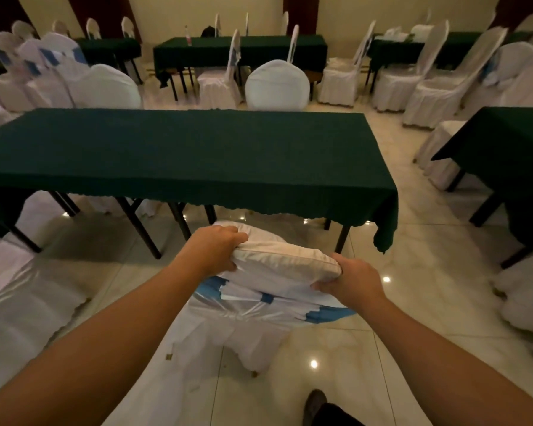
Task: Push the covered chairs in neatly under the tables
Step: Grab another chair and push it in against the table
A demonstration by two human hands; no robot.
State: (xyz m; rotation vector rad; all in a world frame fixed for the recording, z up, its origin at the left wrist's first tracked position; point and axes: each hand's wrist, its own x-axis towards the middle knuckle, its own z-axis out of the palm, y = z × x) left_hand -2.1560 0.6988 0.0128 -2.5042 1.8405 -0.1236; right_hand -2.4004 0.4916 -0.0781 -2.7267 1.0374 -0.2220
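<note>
A chair in a white cover with a blue sash [277, 265] stands just in front of me, its back top toward me. My left hand [216, 247] grips the left end of the backrest top and my right hand [348, 281] grips the right end. The chair's seat points at the long table with a dark green cloth [182, 149], whose near edge hangs just beyond the seat. The chair's skirt [228, 339] trails on the tiled floor; its legs are hidden.
Another covered chair [16, 296] stands at my left, and one [523, 296] at my right by a second green table [511, 142]. Black folding table legs [136, 226] stand under the near table. Rows of covered chairs and green tables fill the back. My shoe [316, 404] is on the floor.
</note>
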